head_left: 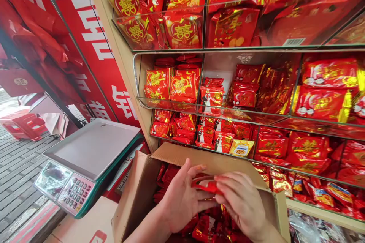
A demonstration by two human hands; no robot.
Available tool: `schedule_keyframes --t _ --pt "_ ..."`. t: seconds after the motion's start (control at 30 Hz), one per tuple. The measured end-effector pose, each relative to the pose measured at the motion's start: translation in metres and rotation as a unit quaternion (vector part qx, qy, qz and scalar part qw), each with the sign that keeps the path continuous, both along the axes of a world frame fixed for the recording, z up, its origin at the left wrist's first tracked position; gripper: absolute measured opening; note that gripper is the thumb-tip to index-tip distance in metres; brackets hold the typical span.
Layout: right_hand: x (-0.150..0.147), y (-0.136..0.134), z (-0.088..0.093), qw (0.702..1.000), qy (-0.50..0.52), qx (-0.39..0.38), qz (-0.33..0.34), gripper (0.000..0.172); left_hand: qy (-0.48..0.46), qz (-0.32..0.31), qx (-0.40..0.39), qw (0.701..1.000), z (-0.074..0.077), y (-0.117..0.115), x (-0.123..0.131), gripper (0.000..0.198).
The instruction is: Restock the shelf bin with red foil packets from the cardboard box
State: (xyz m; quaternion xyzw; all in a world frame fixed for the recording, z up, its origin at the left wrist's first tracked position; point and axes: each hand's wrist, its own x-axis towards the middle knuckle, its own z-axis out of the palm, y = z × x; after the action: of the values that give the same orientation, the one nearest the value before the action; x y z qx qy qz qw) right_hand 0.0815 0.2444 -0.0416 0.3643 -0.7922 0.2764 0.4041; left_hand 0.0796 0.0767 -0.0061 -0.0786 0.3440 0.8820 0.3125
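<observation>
Above an open cardboard box [199,155], both my hands are close together around a small red packet [207,186]. My right hand [242,199] pinches the packet's right side with bent fingers. My left hand [182,197] has its thumb up and its fingers stretched out beside the packet; whether it bears any weight I cannot tell. Part of the packet is hidden behind the fingers. Many shiny red packets [203,229] lie loose in the box below, and more darker red ones [168,174] lie at its left.
A shelf rack [251,50] with clear fronts holds red and gold packets behind the box. One yellow cookie packet [241,148] stands out there. At the left is a weighing scale [97,148] with a flat pan. A red plastic crate [21,123] sits on the paving.
</observation>
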Motion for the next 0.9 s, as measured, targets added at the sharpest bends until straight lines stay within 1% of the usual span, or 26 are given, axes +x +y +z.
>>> schedule_keyframes --t 0.03,0.07,0.1,0.13,0.17,0.2,0.23,0.27,0.33,0.37,0.43,0.5,0.53,0.57,0.6,0.63,0.7,0.73,0.77,0.8,0.83,0.87,0.9 --pt "0.003 0.002 0.001 0.999 0.026 0.018 0.022 0.021 -0.003 -0.014 0.016 1.000 0.002 -0.001 0.001 0.033" --pt "0.006 0.003 0.001 0.999 0.031 0.019 0.025 0.025 0.006 0.000 0.018 1.000 0.003 -0.002 0.002 0.032" --pt "0.010 0.003 0.000 1.000 0.012 0.003 0.013 0.028 0.028 0.034 0.012 0.999 0.003 -0.002 0.002 0.039" --pt "0.014 0.001 -0.001 0.999 -0.028 -0.031 -0.006 0.030 0.055 0.074 0.004 0.996 0.002 -0.001 0.003 0.047" --pt "0.018 -0.003 -0.003 0.992 -0.087 -0.083 -0.026 0.032 0.083 0.105 -0.001 0.991 0.000 0.000 0.004 0.053" --pt "0.022 -0.007 -0.006 0.975 -0.159 -0.149 -0.041 0.035 0.108 0.125 -0.003 0.986 -0.002 0.001 0.005 0.055" --pt "0.024 -0.011 -0.009 0.945 -0.234 -0.223 -0.047 0.039 0.129 0.136 -0.005 0.982 -0.005 0.003 0.006 0.054" --pt "0.025 -0.016 -0.011 0.907 -0.300 -0.294 -0.044 0.043 0.147 0.145 -0.007 0.978 -0.007 0.004 0.006 0.053" --pt "0.023 -0.023 -0.013 0.830 -0.378 -0.408 -0.029 0.052 0.168 0.150 -0.010 0.974 -0.013 0.006 0.008 0.051" --pt "0.021 -0.025 -0.014 0.801 -0.401 -0.443 -0.022 0.056 0.173 0.147 -0.011 0.974 -0.016 0.007 0.009 0.052" --pt "0.016 -0.027 -0.014 0.757 -0.449 -0.475 0.000 0.057 0.181 0.137 -0.024 0.974 -0.024 0.007 0.010 0.052" --pt "0.013 -0.027 -0.015 0.723 -0.490 -0.487 0.029 0.054 0.206 0.135 -0.079 0.966 -0.033 0.007 0.009 0.050" --pt "0.013 -0.026 -0.016 0.714 -0.500 -0.489 0.043 0.052 0.225 0.134 -0.113 0.958 -0.037 0.006 0.008 0.047" --pt "0.013 -0.026 -0.018 0.712 -0.499 -0.491 0.053 0.050 0.244 0.135 -0.143 0.950 -0.039 0.005 0.008 0.044" --pt "0.014 -0.026 -0.019 0.719 -0.488 -0.491 0.056 0.049 0.258 0.137 -0.165 0.942 -0.041 0.005 0.007 0.042" --pt "0.015 -0.025 -0.019 0.732 -0.477 -0.483 0.052 0.046 0.264 0.139 -0.177 0.938 -0.041 0.004 0.007 0.040" --pt "0.015 -0.020 -0.013 0.772 -0.460 -0.437 0.032 0.038 0.257 0.148 -0.176 0.938 -0.037 0.003 0.008 0.041" --pt "0.013 -0.015 -0.004 0.800 -0.438 -0.410 0.010 0.035 0.255 0.155 -0.174 0.939 -0.034 0.002 0.008 0.043" --pt "0.008 -0.009 0.009 0.831 -0.404 -0.382 -0.018 0.034 0.256 0.160 -0.176 0.937 -0.031 0.001 0.009 0.044" --pt "0.001 -0.001 0.025 0.862 -0.351 -0.362 -0.049 0.036 0.261 0.164 -0.181 0.934 -0.029 0.000 0.009 0.044" --pt "-0.009 0.007 0.044 0.892 -0.272 -0.351 -0.082 0.038 0.267 0.168 -0.188 0.930 -0.028 -0.002 0.008 0.043" --pt "-0.022 0.014 0.066 0.913 -0.201 -0.343 -0.096 0.041 0.270 0.172 -0.197 0.927 -0.028 -0.003 0.008 0.041" --pt "-0.037 0.021 0.088 0.924 -0.124 -0.348 -0.098 0.042 0.269 0.175 -0.205 0.925 -0.030 -0.004 0.007 0.038"
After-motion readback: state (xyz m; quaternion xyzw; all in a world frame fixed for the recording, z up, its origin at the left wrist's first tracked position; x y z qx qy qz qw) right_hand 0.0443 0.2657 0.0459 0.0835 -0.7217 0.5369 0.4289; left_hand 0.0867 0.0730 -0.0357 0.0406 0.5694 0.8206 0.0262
